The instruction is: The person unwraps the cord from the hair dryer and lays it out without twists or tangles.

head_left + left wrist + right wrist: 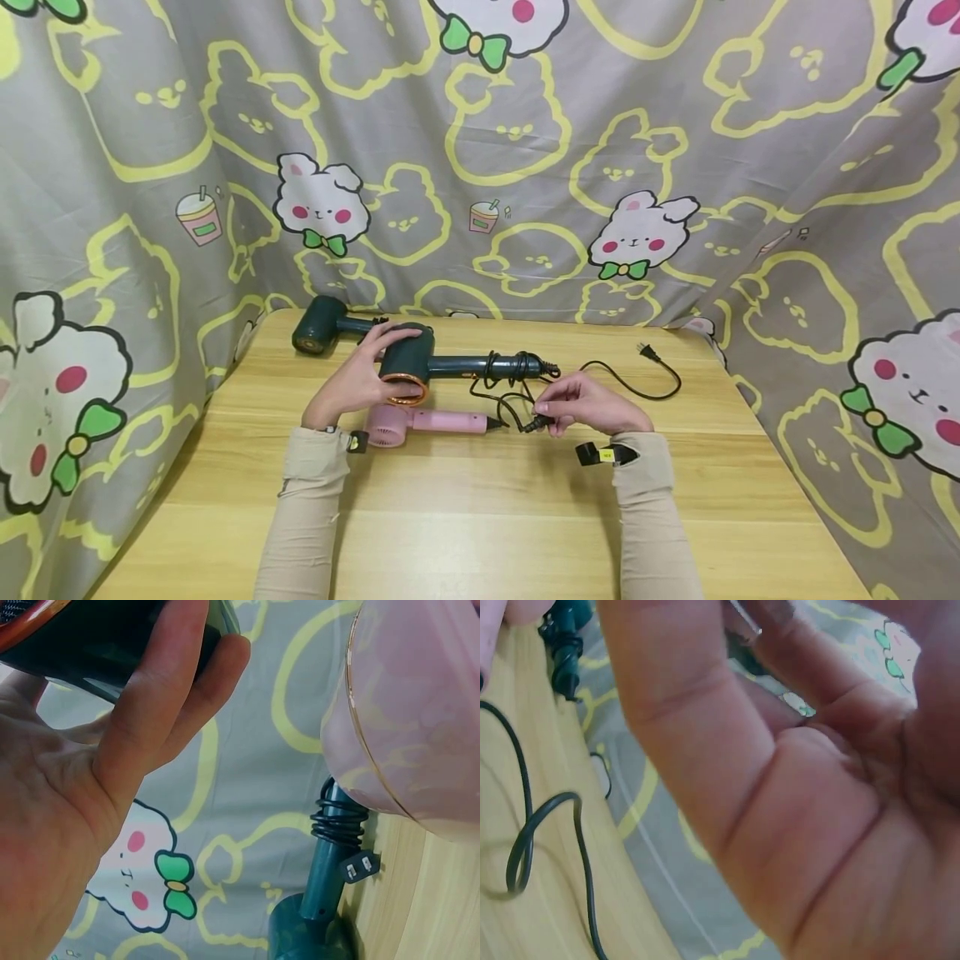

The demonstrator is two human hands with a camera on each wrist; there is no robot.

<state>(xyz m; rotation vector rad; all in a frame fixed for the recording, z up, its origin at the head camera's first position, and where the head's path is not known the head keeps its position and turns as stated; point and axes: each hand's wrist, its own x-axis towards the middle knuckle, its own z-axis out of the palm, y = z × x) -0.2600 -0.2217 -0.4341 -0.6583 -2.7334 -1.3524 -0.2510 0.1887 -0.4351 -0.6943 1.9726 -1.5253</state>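
My left hand (352, 383) grips the head of a dark green hair dryer (411, 354) with an orange ring, its handle pointing right. Turns of black cord (491, 367) wrap that handle and hang below in loose loops. At the right, my right hand (592, 404) pinches a bunched dark part of the cord between thumb and fingers; the fingertips hide what exactly it is. Beneath the held dryer lies a pink hair dryer (450, 422) on the table. In the right wrist view, my palm (802, 810) covers much of the picture, with slack cord (521, 847) beside it.
A second dark green hair dryer (318, 325) lies at the back left, its cord wound round the handle and its plug (361, 865) showing in the left wrist view. A two-prong plug (648, 352) lies at the back right of the wooden table (480, 533). Patterned curtains (525, 183) surround it.
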